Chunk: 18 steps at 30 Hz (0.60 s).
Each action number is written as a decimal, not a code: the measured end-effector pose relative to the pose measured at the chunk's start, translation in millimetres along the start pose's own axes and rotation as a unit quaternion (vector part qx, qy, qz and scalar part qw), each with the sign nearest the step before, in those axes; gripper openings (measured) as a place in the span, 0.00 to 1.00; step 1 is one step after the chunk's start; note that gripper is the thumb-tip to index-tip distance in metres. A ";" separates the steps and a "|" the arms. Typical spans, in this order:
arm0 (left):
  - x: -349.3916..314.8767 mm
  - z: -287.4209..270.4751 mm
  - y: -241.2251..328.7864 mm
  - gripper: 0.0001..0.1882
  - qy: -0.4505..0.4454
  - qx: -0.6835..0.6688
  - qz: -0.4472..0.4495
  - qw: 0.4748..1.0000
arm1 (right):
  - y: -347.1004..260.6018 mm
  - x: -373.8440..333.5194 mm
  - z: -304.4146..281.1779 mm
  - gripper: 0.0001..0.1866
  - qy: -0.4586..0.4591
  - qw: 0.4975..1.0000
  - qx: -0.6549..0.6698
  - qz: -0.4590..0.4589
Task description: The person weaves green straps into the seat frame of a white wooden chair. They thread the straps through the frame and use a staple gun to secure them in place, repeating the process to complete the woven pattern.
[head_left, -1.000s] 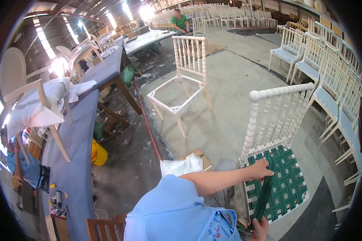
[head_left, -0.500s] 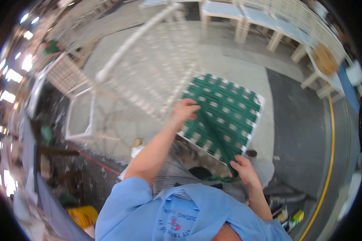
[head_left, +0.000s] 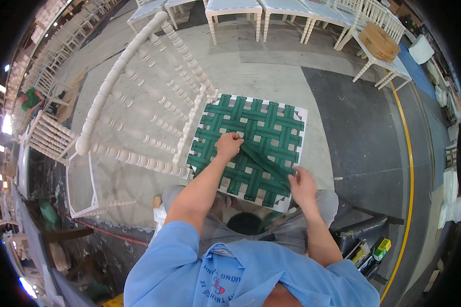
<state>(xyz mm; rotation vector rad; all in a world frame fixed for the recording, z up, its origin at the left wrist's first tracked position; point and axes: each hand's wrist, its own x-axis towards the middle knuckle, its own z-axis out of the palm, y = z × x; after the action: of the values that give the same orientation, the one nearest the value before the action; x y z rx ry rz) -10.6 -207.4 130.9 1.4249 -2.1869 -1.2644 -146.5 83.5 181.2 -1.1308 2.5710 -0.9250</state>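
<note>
In front of me stands a white chair with a turned-spindle back [head_left: 106, 82]. Its seat [head_left: 261, 126] is woven from dark green webbing straps over a white frame. A loose green webbing strap [head_left: 265, 162] runs slantwise across the weave between my hands. Over the middle of the seat, my left hand [head_left: 228, 145] pinches one end of that stretch. My right hand [head_left: 302, 187], at the seat's near right corner, grips the strap lower down. Below the seat edge, a dark round opening [head_left: 244, 223] shows between my legs.
White chairs with pale seats [head_left: 234, 7] line the far side, one bearing a cardboard box [head_left: 379, 42]. Left is another white chair frame [head_left: 82, 179]. A person in green [head_left: 32, 100] is farther off. A black case [head_left: 361, 233] with small packages sits by my right knee.
My view has turned, so the chair appears farther left and sharper. My right hand has come up nearer to the seat with the strap; my left hand still pinches it.
</note>
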 end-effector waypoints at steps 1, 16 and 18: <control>0.0 0.8 2.8 0.12 -0.006 0.001 -0.002 1.000 | -16.7 9.1 9.2 0.20 -0.059 0.995 0.079 0.025; 42.6 -11.5 30.5 0.15 -0.154 0.212 -0.038 0.964 | -87.0 115.9 174.2 0.28 -0.249 0.352 0.807 0.403; 43.1 -13.9 41.5 0.15 -0.140 0.210 -0.050 0.966 | -78.8 121.9 172.3 0.26 -0.256 0.308 0.809 0.430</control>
<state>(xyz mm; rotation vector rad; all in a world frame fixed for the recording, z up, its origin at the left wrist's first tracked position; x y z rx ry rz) -49.5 -244.6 160.6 1.6031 -2.7340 -1.1378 -115.2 -125.4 102.8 0.5594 0.3454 -1.4738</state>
